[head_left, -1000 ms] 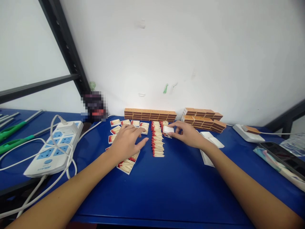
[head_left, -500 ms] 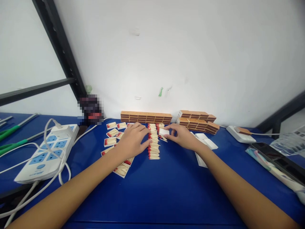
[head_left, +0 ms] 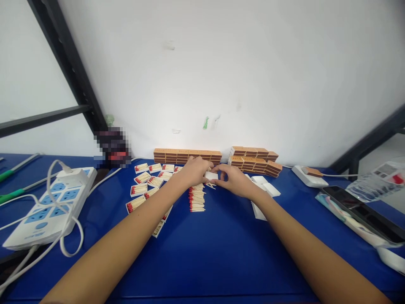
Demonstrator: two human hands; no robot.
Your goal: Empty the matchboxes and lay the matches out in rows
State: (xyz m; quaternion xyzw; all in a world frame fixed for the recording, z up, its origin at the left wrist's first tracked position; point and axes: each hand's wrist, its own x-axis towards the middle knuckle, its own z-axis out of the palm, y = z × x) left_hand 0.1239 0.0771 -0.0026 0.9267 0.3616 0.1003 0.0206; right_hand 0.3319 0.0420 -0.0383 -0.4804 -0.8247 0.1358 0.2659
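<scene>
- The right hand [head_left: 234, 181] pinches the near edge of a small white tray [head_left: 211, 175] between thumb and forefinger. The tray sits on the blue table [head_left: 221, 253] at the far end of the row of loose matches [head_left: 196, 199], just in front of the brown sleeves [head_left: 186, 155].
- The left hand [head_left: 195, 171] lies curled over the far end of that row, its fingertips meeting the right hand's at the tray. Whether it grips any matches I cannot tell.
- One risk, as I judge it: the left forearm passes low over the filled trays [head_left: 139, 189] (open-topped, nothing holding the sticks in), so a dragging arm could tip or scatter them.
- A loose bundle squeezed into so small a tray could splay and drop sticks on the table.
- A nudge of either wrist could knock the neat row askew.
- Hidden: both sets of fingers cover the tray's inside, so its fill is unknown. The row's far end lies under the left hand, and some filled trays vanish beneath the forearm.
- A dark object by the wall is blurred out.
</scene>
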